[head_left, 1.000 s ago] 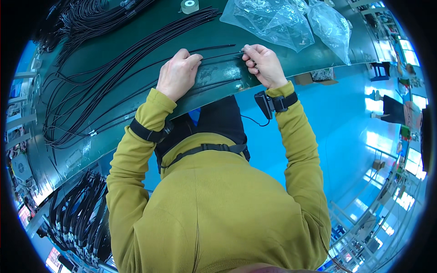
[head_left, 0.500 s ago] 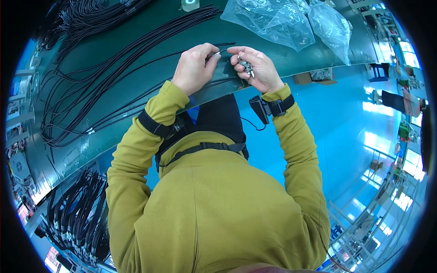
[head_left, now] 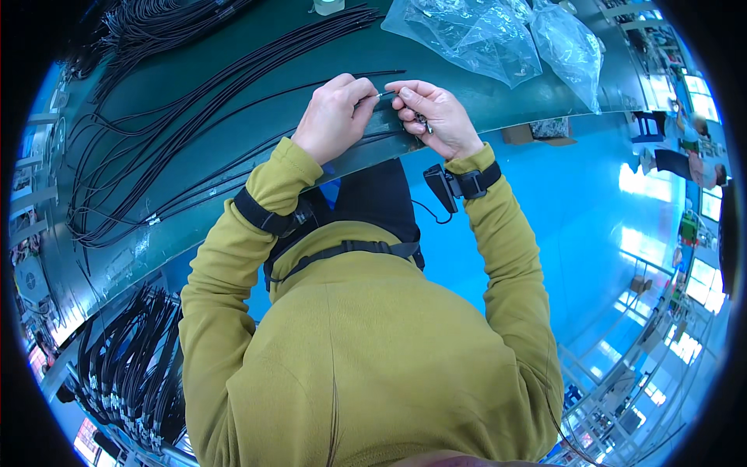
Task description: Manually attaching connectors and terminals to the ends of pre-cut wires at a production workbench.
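Over the green table's near edge, my left hand [head_left: 334, 117] is closed, thumb and forefinger pinching the end of a thin black cable. A short, slim, pale metallic tip [head_left: 384, 94] shows between my two hands. My right hand [head_left: 440, 121] is closed too, its curled fingers cupping several small silvery metal fittings [head_left: 422, 120]. Thumb and forefinger of that hand meet close to the cable tip; what exactly they pinch is too small to tell. Beyond my hands, another black cable [head_left: 311, 84] lies on the table.
A bundle of long black cables [head_left: 210, 82] spreads across the green table [head_left: 194, 148]. Clear plastic bags [head_left: 475, 39] lie at the far right beside a tape roll [head_left: 328, 6]. More cables [head_left: 128, 366] hang on a rack at lower left. An open cardboard box [head_left: 548, 131] sits beyond the table edge.
My right fingers have curled further over the metal fittings, covering more of them. The fingertips of both hands have shifted slightly around the cable tip.
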Motion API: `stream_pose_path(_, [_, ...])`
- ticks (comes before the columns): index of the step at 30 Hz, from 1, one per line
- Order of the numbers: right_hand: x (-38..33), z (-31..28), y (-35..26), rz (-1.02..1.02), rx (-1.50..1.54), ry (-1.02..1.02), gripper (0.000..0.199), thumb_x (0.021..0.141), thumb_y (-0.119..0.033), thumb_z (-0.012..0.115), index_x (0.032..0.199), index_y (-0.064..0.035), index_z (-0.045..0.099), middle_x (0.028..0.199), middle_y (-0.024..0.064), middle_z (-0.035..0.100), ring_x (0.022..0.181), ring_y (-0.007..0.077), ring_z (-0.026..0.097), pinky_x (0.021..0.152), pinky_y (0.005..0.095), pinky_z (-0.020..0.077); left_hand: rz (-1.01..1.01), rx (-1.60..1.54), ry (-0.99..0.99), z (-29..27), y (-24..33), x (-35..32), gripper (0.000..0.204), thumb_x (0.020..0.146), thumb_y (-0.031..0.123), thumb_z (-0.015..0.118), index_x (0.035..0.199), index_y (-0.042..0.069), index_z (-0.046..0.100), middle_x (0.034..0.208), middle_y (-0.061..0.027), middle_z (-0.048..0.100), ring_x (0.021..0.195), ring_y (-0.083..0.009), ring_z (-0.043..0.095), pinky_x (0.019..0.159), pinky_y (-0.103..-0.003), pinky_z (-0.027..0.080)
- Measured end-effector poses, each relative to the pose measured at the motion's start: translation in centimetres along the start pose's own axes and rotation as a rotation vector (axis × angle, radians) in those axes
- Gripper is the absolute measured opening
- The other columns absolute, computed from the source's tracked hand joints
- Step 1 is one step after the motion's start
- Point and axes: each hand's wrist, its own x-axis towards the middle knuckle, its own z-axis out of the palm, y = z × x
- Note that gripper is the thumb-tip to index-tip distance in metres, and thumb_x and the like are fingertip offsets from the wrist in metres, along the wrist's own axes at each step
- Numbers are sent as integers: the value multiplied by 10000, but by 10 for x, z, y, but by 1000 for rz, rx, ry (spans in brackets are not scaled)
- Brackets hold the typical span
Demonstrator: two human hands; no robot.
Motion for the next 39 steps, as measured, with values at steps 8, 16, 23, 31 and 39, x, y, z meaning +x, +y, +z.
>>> stream_pose_path(8, [0, 17, -5, -79, -496, 82, 209, 955, -174, 579, 1077, -13, 632, 766, -18, 561, 625, 24, 467, 489, 152, 376, 115, 101, -99, 3, -2, -3, 42, 834, 60, 621, 857, 25, 622, 793, -135, 555, 709, -312, 586, 641, -394, 498])
stream_pose_path(16, [2, 18, -10, -17, -92, 82, 173, 957, -232, 590, 968, -61, 565, 749, -14, 566, 585, 24, 463, 452, 156, 365, -27, -6, 33, 5, 8, 1, 70, 824, 68, 659, 874, 24, 639, 795, -113, 573, 675, -257, 595, 599, -335, 497])
stream_pose_path(23, [4, 17, -1, -116, -457, 227, 163, 957, -229, 580, 919, -70, 576, 737, -38, 553, 566, 13, 430, 465, 151, 348, -30, 89, 51, 4, 3, -3, 58, 824, 99, 662, 848, 47, 656, 820, -102, 582, 694, -269, 607, 620, -344, 502])
stream_pose_path(31, [-1, -8, -11, -51, -821, 355, 210, 917, -200, 602, 876, 4, 632, 710, 13, 601, 628, 75, 514, 565, 236, 419, -107, 441, -50, -108, -40, -78, 75, 777, 87, 708, 843, 52, 701, 799, -81, 599, 751, -269, 596, 671, -362, 483])
stream_pose_path(39, [1, -3, -15, 4, -1103, 253, 241, 919, -191, 581, 775, 2, 593, 655, 12, 564, 590, 83, 480, 540, 265, 390, -281, 727, -62, -241, -85, -179, 79, 780, 169, 708, 831, 110, 722, 787, -44, 612, 791, -254, 592, 676, -370, 480])
